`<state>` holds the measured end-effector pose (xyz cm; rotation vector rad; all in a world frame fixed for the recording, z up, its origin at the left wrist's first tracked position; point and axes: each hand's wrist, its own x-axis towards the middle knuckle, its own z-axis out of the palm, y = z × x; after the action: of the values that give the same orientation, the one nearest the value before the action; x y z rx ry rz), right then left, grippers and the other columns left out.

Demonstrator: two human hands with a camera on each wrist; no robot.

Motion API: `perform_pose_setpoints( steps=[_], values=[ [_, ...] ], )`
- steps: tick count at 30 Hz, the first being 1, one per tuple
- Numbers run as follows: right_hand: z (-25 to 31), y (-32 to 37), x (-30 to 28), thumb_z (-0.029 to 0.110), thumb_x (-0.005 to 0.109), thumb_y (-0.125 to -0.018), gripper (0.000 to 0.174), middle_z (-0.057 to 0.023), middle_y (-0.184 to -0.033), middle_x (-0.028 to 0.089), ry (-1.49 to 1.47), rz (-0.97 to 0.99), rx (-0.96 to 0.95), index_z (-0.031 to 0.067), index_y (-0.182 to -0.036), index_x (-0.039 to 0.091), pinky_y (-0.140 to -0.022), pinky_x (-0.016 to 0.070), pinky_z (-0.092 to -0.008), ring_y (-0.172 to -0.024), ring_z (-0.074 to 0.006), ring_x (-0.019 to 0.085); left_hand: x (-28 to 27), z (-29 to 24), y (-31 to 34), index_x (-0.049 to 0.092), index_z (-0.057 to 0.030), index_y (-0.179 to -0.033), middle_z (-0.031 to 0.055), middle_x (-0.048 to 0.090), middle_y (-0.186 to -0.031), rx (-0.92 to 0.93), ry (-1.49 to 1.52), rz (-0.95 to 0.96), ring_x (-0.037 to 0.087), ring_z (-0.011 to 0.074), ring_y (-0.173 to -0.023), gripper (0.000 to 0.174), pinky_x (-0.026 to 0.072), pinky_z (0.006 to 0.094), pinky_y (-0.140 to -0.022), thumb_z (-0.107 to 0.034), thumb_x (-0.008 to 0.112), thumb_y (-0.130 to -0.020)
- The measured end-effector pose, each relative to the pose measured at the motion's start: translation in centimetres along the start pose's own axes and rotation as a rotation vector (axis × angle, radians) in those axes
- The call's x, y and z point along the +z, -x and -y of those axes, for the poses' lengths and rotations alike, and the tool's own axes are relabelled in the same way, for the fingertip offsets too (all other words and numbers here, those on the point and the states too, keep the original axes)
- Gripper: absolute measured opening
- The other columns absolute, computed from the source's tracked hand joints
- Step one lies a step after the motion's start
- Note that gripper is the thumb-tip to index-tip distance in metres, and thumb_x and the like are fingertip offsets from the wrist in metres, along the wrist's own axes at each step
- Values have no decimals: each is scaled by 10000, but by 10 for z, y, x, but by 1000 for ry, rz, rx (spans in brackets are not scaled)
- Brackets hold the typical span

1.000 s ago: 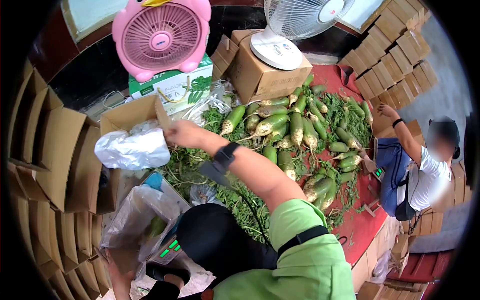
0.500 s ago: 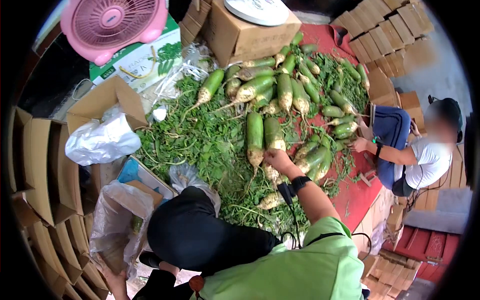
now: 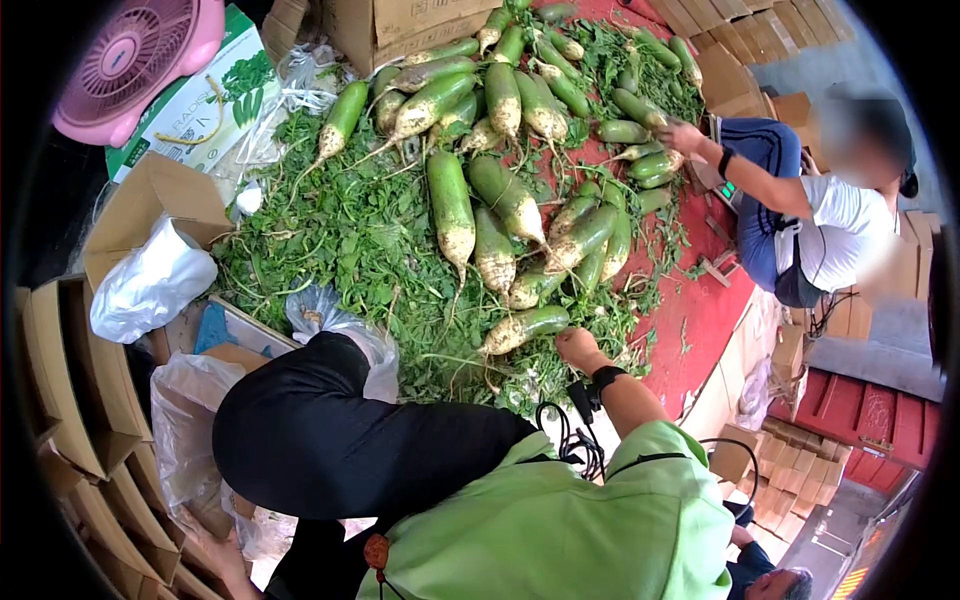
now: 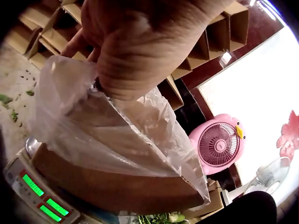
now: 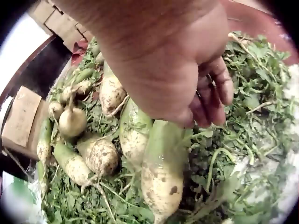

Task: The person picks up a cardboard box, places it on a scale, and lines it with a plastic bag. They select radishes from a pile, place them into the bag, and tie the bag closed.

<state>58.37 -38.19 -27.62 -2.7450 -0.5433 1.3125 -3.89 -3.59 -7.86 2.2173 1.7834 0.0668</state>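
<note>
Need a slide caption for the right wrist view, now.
Right hand at the green end of a soil-flecked radish, with other radishes and leafy greens around.

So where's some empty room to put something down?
The red cloth looks mostly bare in a strip between the leaves and the cardboard. It's crowded where the radishes lie, up to the right hand.

Lime-green shirt (image 3: 600, 510); black trousers (image 3: 380, 435); black wristband (image 3: 606, 377)
</note>
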Motion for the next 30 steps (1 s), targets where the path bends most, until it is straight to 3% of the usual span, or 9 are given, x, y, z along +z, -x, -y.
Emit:
perform_pose_setpoints(
  steps=[1, 2, 4, 5, 9, 12, 20, 27, 30],
  values=[
    [19, 11, -6, 297, 538, -793, 258, -142, -726, 625, 124, -162, -127, 103, -940, 621, -621, 495, -390, -711, -295, 619, 0, 2, 0, 183, -141, -1395, 176, 59, -1447, 6, -2, 1, 173, 342, -1307, 898, 215, 391, -1048, 21, 654, -648],
    [49, 24, -16, 331, 520, -800, 270, -161, -786, 615, 164, -105, -124, 137, -960, 619, -688, 473, -420, -766, -362, 582, 1, 4, 0, 181, -141, -1395, 173, 57, -1448, 8, -6, 1, 174, 341, -1307, 900, 221, 391, -1046, 19, 656, -648],
    [75, 24, -5, 284, 522, -800, 214, -151, -873, 607, 111, -140, -228, 135, -916, 623, -702, 466, -420, -799, -333, 579, 3, 10, 0, 178, -141, -1395, 169, 56, -1449, 11, -9, -6, 175, 339, -1306, 901, 227, 391, -1044, 17, 657, -648],
    [86, 25, -2, 223, 511, -807, 171, -130, -908, 593, 144, -227, -450, 127, -896, 621, -727, 462, -397, -840, -314, 573, 3, 13, 0, 180, -139, -1394, 166, 61, -1450, 23, -38, -3, 207, 348, -1293, 903, 255, 392, -1029, 3, 666, -645],
    [129, 17, 15, 92, 547, -709, 258, -40, -950, 569, 783, -18, -771, 119, -961, 594, -850, 380, -428, -1001, -233, 471, 3, 4, -2, 198, -127, -1384, 159, 81, -1449, -43, -200, -28, 301, 379, -1240, 898, 343, 399, -965, -39, 687, -636],
    [141, 11, 39, 112, 551, -727, 265, -16, -986, 560, 910, 117, -819, 144, -988, 584, -838, 368, -438, -1031, -212, 449, 3, 0, -3, 213, -118, -1377, 158, 104, -1445, 46, -264, -97, 345, 395, -1202, 875, 377, 408, -926, -56, 685, -642],
    [141, 3, 47, 231, 523, -783, 188, -31, -922, 585, 855, 109, -922, 126, -880, 646, -848, 359, -431, -995, -214, 492, 0, -19, -2, 239, -102, -1369, 194, 155, -1421, -73, -126, -65, 283, 385, -1247, 839, 302, 390, -994, -21, 657, -646],
    [156, 20, -3, 356, 599, -707, 318, -85, -878, 608, 900, 241, -756, 83, -867, 627, -851, 395, -431, -944, -234, 537, 2, -22, -3, 211, -87, -1374, 233, 164, -1403, -85, -151, -85, 225, 391, -1261, 901, 192, 378, -1054, 37, 662, -605],
    [175, 37, -4, 329, 580, -726, 309, -120, -867, 612, 480, 230, -734, 54, -863, 618, -797, 441, -403, -942, -301, 535, 7, -3, 0, 210, -80, -1373, 221, 154, -1410, -107, -41, -57, 219, 384, -1270, 889, 205, 371, -1052, 49, 655, -615]
  ],
)
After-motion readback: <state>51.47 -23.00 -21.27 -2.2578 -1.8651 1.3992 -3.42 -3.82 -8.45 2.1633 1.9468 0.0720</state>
